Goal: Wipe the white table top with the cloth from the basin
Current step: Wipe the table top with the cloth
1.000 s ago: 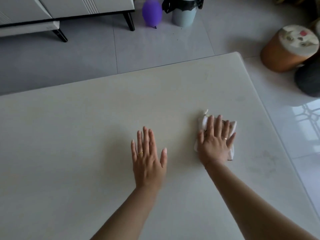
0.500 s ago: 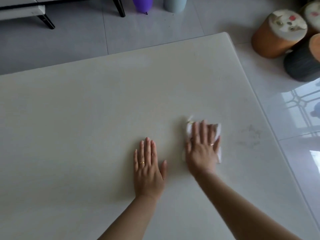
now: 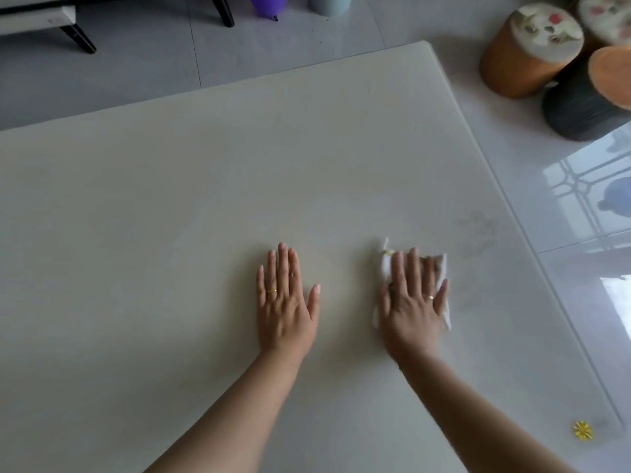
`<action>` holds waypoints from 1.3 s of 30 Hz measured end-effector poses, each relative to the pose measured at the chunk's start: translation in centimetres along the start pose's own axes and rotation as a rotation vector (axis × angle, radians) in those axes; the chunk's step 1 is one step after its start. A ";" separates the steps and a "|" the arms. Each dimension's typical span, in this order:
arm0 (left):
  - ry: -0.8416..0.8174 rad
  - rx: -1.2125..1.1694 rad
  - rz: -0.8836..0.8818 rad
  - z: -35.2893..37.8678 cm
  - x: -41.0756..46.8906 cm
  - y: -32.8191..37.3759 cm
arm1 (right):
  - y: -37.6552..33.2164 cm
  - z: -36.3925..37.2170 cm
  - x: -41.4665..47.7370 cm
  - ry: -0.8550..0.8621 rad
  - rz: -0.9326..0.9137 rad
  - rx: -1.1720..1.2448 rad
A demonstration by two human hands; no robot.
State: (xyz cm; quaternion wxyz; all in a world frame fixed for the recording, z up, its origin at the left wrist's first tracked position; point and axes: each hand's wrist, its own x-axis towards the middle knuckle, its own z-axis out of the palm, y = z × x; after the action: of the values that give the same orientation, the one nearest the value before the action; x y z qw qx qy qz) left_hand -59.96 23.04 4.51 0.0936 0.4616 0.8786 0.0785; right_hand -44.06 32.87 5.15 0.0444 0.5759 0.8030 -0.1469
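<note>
The white table top (image 3: pixel 205 186) fills most of the view. My right hand (image 3: pixel 411 302) lies flat on a small white cloth (image 3: pixel 386 264), pressing it onto the table right of centre; cloth edges show past the fingers and at the hand's right side. My left hand (image 3: pixel 285 302) rests flat on the bare table a little to the left, fingers spread, holding nothing. Faint grey smudges (image 3: pixel 478 230) mark the surface just right of the cloth. The basin is not in view.
The table's right edge (image 3: pixel 532 254) runs diagonally, with glossy floor tiles beyond it. Round stools (image 3: pixel 526 46) stand on the floor at the top right. A cabinet leg (image 3: pixel 223 10), a purple balloon (image 3: pixel 268 3) and a grey bin are at the top. A small yellow object (image 3: pixel 582 430) lies near the table's right edge.
My right hand has slid the cloth toward me and slightly left across the table, then back a little right. My left hand has stayed flat in place.
</note>
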 end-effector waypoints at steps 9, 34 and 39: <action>-0.080 0.042 0.158 1.3 -9.3 1.2 | 7.2 -1.4 -2.3 -0.029 -0.236 -0.095; -0.033 0.030 0.157 1.6 -10.4 1.2 | 4.8 3.9 -19.2 -0.013 -0.367 -0.059; -0.032 0.035 0.151 1.9 -10.4 1.2 | 13.2 0.8 -16.3 0.001 -0.336 -0.122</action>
State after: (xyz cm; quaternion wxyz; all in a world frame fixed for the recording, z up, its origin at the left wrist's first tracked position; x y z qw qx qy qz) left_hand -52.78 15.21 3.91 0.0933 0.5294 0.8409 0.0629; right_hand -26.33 21.68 5.84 0.0537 0.4297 0.8954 -0.1033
